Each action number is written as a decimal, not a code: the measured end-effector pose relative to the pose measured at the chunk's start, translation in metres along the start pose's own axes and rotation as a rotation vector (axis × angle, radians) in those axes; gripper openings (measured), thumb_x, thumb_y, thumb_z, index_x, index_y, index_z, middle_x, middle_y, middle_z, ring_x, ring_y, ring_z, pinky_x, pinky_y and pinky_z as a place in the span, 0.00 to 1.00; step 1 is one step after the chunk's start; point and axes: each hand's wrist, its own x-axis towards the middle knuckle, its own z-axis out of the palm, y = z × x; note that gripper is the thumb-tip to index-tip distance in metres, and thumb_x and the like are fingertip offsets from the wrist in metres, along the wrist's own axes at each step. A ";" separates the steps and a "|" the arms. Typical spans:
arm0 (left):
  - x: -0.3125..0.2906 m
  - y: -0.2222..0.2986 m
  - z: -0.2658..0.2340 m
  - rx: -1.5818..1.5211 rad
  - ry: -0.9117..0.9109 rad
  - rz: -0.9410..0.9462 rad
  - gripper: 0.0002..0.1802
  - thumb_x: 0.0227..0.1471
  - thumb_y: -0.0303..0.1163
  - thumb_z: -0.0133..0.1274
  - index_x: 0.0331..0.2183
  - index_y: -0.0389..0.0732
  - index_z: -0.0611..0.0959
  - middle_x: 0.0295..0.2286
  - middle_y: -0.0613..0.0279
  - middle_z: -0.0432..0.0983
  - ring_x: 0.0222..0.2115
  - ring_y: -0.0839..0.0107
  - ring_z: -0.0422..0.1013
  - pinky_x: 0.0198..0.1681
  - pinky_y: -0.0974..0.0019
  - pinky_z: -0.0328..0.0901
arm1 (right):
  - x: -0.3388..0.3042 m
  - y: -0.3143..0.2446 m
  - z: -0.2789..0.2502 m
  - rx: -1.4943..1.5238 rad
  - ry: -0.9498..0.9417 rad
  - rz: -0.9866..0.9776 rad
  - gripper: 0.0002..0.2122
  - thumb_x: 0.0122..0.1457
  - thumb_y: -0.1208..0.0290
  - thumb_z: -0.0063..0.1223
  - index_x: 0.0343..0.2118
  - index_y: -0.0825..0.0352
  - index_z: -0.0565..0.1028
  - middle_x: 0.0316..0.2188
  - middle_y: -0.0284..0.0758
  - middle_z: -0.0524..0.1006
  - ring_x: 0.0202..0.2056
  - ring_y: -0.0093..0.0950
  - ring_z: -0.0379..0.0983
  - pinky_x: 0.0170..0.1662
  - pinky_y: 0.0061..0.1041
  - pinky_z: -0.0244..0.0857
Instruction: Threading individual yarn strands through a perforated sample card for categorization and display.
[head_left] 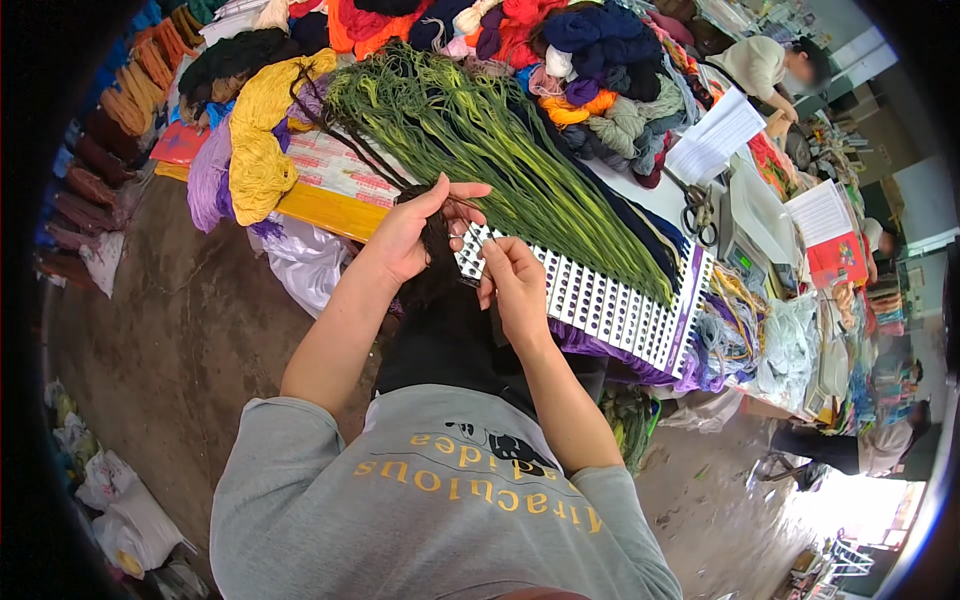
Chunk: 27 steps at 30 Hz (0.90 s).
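Dark brown yarn [434,240] hangs from my left hand [408,232], its strands running up to the table's far left. The thumb and fingers of that hand are bent around the yarn. To its right, my right hand [515,285] has thumb and fingers pinched together at the near end of a row of white strips with punched holes [600,305]. What lies in that pinch is too small to make out. Long green and yellow-green yarn [480,140] spreads over the table from the strips, with dark navy strands [610,195] beside it.
Yellow skeins [262,135] and lilac skeins [210,175] hang over the table's left edge. Heaped coloured yarn [600,60] lies at the back. Scissors [698,212], paper sheets [715,135] and a scale [745,250] are on the right. A person [760,68] bends over the far right.
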 end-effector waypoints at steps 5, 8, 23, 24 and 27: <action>0.003 -0.001 -0.009 -0.091 -0.030 0.000 0.26 0.58 0.48 0.38 0.45 0.35 0.73 0.27 0.63 0.71 0.21 0.82 0.60 0.24 0.77 0.60 | -0.002 -0.005 0.001 0.046 -0.010 0.022 0.10 0.60 0.67 0.45 0.28 0.69 0.68 0.12 0.26 0.65 0.12 0.14 0.58 0.15 0.14 0.52; 0.001 0.002 -0.011 -0.119 -0.061 -0.100 0.28 0.58 0.50 0.37 0.44 0.34 0.74 0.26 0.63 0.70 0.18 0.84 0.58 0.17 0.78 0.55 | -0.004 -0.008 -0.003 -0.273 -0.090 0.017 0.08 0.59 0.68 0.47 0.28 0.68 0.70 0.11 0.27 0.66 0.12 0.17 0.60 0.16 0.18 0.54; -0.182 0.048 -0.391 -0.759 0.661 0.495 0.25 0.60 0.46 0.29 0.30 0.37 0.74 0.09 0.75 0.51 0.07 0.82 0.45 0.10 0.78 0.43 | -0.081 -0.255 -0.363 0.519 0.417 -0.772 0.08 0.59 0.71 0.44 0.23 0.63 0.65 0.16 0.24 0.59 0.17 0.14 0.53 0.17 0.13 0.47; -0.187 0.054 -0.387 -0.801 0.762 0.592 0.27 0.60 0.48 0.27 0.33 0.36 0.75 0.09 0.75 0.50 0.07 0.82 0.45 0.10 0.79 0.44 | -0.106 -0.268 -0.395 0.389 0.505 -0.920 0.10 0.60 0.71 0.43 0.21 0.61 0.64 0.13 0.23 0.55 0.14 0.14 0.51 0.15 0.15 0.43; -0.166 0.060 -0.295 -0.624 0.394 0.562 0.28 0.60 0.47 0.29 0.48 0.33 0.69 0.11 0.74 0.54 0.08 0.84 0.46 0.12 0.79 0.44 | -0.085 -0.261 -0.270 -0.080 0.917 -0.947 0.07 0.57 0.69 0.46 0.23 0.62 0.68 0.14 0.22 0.57 0.14 0.15 0.48 0.17 0.15 0.42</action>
